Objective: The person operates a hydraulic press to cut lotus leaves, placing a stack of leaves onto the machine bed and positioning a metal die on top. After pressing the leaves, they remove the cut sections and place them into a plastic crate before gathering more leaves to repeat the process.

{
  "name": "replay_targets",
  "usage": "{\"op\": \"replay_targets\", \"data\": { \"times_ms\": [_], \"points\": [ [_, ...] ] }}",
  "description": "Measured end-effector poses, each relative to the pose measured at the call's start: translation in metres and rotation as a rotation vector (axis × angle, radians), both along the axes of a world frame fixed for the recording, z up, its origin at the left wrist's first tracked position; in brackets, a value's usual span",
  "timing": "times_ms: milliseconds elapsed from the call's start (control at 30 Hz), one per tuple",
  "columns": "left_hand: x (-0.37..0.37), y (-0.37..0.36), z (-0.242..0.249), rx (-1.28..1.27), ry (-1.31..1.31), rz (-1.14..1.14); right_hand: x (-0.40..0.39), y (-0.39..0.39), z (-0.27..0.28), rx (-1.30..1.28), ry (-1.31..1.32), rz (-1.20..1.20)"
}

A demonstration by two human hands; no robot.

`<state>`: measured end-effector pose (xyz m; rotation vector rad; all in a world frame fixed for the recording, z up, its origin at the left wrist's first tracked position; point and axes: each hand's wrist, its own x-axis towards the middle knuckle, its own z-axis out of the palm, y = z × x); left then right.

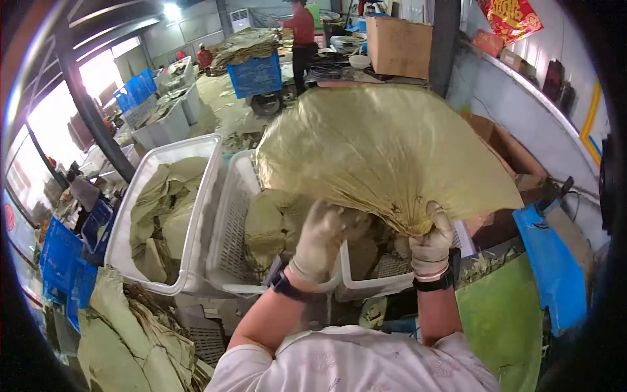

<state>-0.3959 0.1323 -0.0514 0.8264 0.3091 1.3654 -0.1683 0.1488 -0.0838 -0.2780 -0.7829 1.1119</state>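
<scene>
A large, fan-shaped dried lotus leaf [385,144], yellow-green and thin, spreads upright in front of me, its pleats gathering at the lower middle. My right hand [431,240], in a whitish glove, is closed on those gathered folds with thumb and fingers. At the leaf's lower left edge is my left hand [321,238], gloved too; its fingers are smeared by motion. Below the hands, a white crate [225,251] on the left holds more folded leaves [264,225]. Another white crate [379,285] sits under the leaf, which partly hides it.
Further left stands a white tub [117,238] of folded leaves, with a leaf stack [124,340] at lower left. On the right are a green board [499,320] and blue plastic piece [555,274]. Behind, a person in red [302,32] stands by a leaf-laden blue cart [256,75].
</scene>
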Motion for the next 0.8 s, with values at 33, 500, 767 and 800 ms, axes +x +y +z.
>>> {"op": "replay_targets", "data": {
  "times_ms": [33, 500, 767, 800],
  "points": [
    [-0.003, 0.008, 0.014, -0.022, -0.104, -0.001, 0.002, -0.004, 0.002, 0.014, 0.056, -0.016],
    [-0.035, 0.072, 0.028, 0.011, -0.424, -0.160, -0.006, -0.070, 0.028, 0.132, -0.030, -0.176],
    [-0.027, 0.108, -0.012, 0.056, -0.125, -0.173, -0.004, -0.084, -0.006, -0.129, 0.100, -0.469],
    [-0.017, 0.111, -0.009, 0.065, -0.112, -0.225, -0.004, -0.094, -0.008, -0.116, 0.119, -0.519]
  ]
}}
